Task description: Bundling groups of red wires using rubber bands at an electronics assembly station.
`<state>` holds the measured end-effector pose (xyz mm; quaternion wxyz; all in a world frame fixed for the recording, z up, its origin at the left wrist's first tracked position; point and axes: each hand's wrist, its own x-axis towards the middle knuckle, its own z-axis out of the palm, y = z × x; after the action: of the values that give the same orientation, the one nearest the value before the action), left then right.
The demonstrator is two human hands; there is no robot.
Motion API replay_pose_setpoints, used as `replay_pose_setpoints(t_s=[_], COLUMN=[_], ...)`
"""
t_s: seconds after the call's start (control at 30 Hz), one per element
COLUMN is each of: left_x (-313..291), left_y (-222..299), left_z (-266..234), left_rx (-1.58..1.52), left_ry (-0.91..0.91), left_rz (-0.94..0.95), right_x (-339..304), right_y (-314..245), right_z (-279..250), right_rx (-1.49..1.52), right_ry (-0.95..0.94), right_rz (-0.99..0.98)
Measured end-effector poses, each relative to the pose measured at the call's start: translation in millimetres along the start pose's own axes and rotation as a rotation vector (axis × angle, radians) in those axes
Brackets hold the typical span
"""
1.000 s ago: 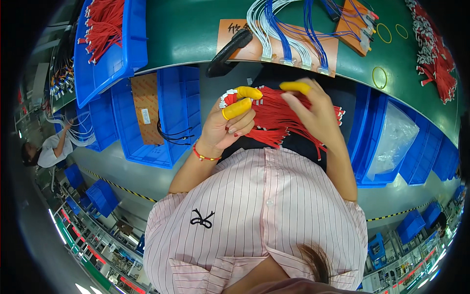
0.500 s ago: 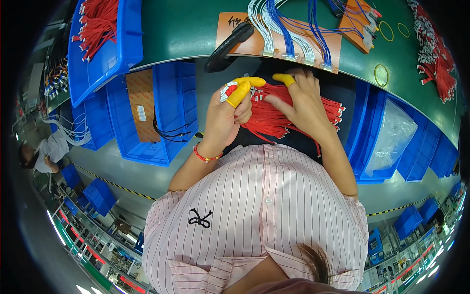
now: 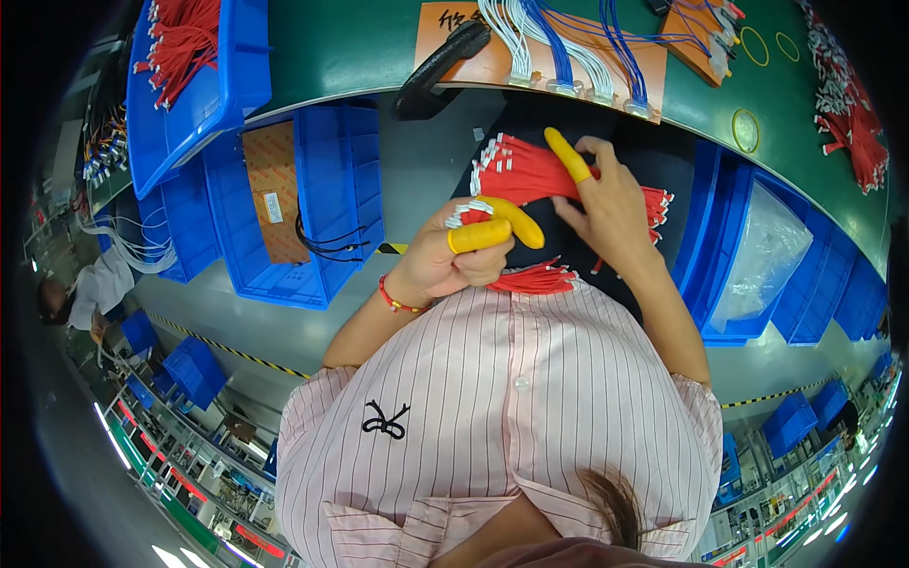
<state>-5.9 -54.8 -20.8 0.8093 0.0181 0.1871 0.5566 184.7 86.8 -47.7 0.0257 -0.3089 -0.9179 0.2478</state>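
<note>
My left hand (image 3: 461, 254), with yellow finger cots on thumb and index finger, is closed round a small bunch of red wires (image 3: 535, 278). White connector ends poke out at the top of the fist, and red tails spread below it. To its upper right, a larger bundle of red wires (image 3: 526, 168) with white ends lies across my lap. My right hand (image 3: 611, 204) grips this bundle, with one yellow-cotted finger over it and the thumb at its near side; the palm side is hidden. Further white-tipped ends show beyond the right hand.
The green workbench (image 3: 341, 43) carries an orange board (image 3: 440, 57) with white and blue cables and a black handle-like object (image 3: 440, 71). Blue bins (image 3: 343, 208) stand at the left, one holding red wires. More blue bins (image 3: 701, 237) and a plastic bag (image 3: 762, 260) are at right.
My left hand has drawn its bunch of red wires toward me, apart from the larger bundle. The right hand has shifted slightly right and closed over the larger bundle.
</note>
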Motion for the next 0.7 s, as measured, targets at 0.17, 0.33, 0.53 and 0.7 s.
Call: replay_pose_setpoints(t_s=[0.17,0.33,0.53,0.7], left_x=[10.2,16.8,20.6,32.1], left_y=[-7.2,-2.9,0.7,-2.3], left_z=[2.2,4.0,1.1,-2.8], left_rx=[0.195,0.212,0.204,0.264], left_ry=[0.096,0.209,0.266,0.41], left_rz=[-0.021,-0.037,-0.019,0.157], right_x=[9.4,15.2,19.4,31.7], right_y=[23.3,44.0,26.4,15.9], right_z=[-4.7,-17.8,-28.5,-4.2], right_rx=[-0.076,-0.16,-0.104,0.018], right_ry=[0.115,0.126,0.267,0.502], right_rz=[-0.041,-0.128,-0.163,-0.174])
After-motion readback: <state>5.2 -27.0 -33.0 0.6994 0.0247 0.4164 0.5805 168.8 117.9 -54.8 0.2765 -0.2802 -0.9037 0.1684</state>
